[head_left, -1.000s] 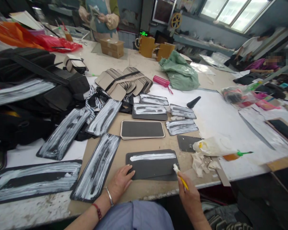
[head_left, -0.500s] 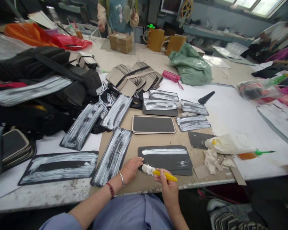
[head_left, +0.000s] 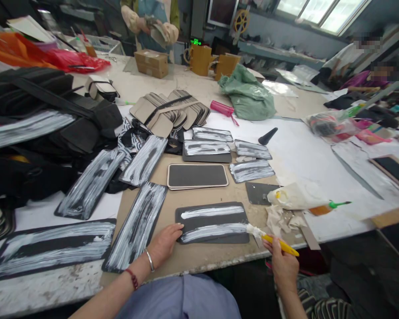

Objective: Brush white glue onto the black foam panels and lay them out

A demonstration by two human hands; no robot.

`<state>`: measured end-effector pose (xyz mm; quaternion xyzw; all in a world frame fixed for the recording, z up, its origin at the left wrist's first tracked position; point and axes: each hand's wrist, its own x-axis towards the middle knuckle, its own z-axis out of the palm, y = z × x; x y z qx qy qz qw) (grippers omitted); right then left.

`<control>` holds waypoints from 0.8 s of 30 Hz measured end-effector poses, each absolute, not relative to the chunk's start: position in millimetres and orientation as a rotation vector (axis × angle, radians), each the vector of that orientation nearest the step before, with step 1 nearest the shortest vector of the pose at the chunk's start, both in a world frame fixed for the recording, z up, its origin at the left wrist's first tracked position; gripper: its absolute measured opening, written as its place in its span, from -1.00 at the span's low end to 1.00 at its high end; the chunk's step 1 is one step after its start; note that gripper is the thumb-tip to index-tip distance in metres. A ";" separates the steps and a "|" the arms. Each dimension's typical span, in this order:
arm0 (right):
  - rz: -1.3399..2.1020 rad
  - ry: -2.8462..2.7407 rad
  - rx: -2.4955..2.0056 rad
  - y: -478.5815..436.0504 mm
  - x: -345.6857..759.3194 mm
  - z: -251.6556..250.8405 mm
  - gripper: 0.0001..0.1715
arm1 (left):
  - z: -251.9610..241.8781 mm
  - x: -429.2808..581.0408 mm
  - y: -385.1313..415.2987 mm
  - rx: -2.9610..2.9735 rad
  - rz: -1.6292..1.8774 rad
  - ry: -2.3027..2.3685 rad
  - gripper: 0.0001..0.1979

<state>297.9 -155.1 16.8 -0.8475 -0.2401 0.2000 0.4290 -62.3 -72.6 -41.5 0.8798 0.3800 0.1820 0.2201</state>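
A dark rectangular panel (head_left: pixel 213 223) lies flat in front of me with two white streaks, one along its top and one along its lower edge. My left hand (head_left: pixel 167 241) rests at the panel's left edge, fingertips touching it, fingers close together. In my right hand (head_left: pixel 284 261) is a yellow-handled brush (head_left: pixel 282 246), its white-coated bristles at the panel's lower right corner. Left of my left hand lies a white-streaked panel (head_left: pixel 138 226). Behind the front panel is a dark panel with a pale border (head_left: pixel 197 175).
More streaked panels (head_left: pixel 60 241) lie left and behind. A glue bottle (head_left: pixel 295 196) and crumpled paper (head_left: pixel 281 219) sit at the right. Beyond are banded beige pieces (head_left: pixel 171 110), a green bag (head_left: pixel 248 95) and a cardboard box (head_left: pixel 151 63). A person (head_left: pixel 153 22) stands across the table.
My right hand has moved the brush rightward, and a long white streak now runs along the panel's lower edge. The view has turned right. The person across now has both hands together around something.
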 end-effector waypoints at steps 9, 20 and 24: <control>0.870 -0.941 -1.794 -114.0 184.3 33.6 -0.49 | -10.9 -50.3 -81.1 2.432 0.356 1.225 -0.69; 1.047 -1.112 -1.661 -111.2 136.0 15.7 -0.63 | -26.5 -49.7 -99.6 2.409 0.294 1.289 -0.55; 0.937 -1.011 -1.791 -105.0 181.6 18.9 -0.60 | -28.3 -52.9 -95.4 2.468 0.230 1.262 -0.57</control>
